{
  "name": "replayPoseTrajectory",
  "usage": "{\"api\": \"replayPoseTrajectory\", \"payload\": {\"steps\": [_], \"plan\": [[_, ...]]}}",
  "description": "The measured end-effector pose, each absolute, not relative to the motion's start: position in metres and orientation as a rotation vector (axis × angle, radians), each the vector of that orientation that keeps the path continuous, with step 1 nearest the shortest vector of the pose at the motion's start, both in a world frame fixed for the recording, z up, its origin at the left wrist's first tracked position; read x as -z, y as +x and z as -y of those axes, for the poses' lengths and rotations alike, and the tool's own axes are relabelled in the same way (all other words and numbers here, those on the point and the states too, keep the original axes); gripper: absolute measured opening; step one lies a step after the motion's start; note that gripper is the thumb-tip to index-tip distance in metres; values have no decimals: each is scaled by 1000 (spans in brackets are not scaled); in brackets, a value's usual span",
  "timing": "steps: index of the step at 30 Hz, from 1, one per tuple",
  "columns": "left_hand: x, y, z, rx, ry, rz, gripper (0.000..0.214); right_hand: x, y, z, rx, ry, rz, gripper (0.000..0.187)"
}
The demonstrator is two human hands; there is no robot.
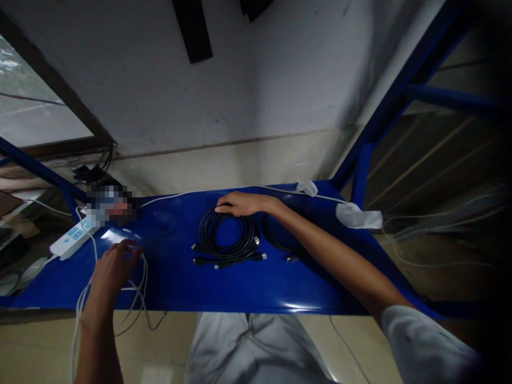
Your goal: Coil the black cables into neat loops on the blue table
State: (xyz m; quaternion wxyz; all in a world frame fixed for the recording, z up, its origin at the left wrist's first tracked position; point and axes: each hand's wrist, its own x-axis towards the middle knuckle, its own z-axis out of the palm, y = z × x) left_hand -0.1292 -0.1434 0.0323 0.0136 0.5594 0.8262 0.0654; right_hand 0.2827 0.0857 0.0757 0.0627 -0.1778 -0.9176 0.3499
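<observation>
Several black cables with light-coloured plug ends lie in a round coil (204,237) at the middle of the blue table. My right hand (242,204) reaches in from the right and grips the far edge of this coil, its fingers bent over the strands. Partly under my right forearm rests another black cable (276,242), its plug pointing toward me. My left hand (114,266) hovers at the left side of the table, fingers apart and slightly curled, holding nothing. Close beside it, a loose white cable (144,272) hangs over the front edge.
A white power strip (76,237) lies at the table's left end, next to a blurred-out patch. One white cord (192,192) runs along the back edge to white wrapped bundles (358,216) at the right. Blue metal posts (362,173) frame the blue table (172,288).
</observation>
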Motion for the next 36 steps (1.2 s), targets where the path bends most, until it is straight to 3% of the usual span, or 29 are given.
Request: {"api": "replayPoseTrajectory", "payload": {"steps": [5, 12, 16, 22, 29, 36], "plan": [[-13, -95, 77, -497, 1944, -2215, 59, -69, 283, -91, -1013, -509, 2805, 28], [-21, -83, 42, -425, 2005, -2136, 33, -65, 283, -95, -1062, -395, 2763, 20], [-33, -83, 41, -401, 2000, -2132, 29, -62, 282, -97, -1093, -421, 2698, 17], [-52, -68, 49, -413, 2018, -2282, 33, -63, 283, -96, -919, -370, 2692, 27], [-81, -8, 32, -988, 2164, -1972, 23, -57, 278, -94, -777, -465, 2598, 33], [-56, 71, -9, -1279, 1923, -1474, 21, -47, 274, -96, -1197, -560, 2411, 24]]}}
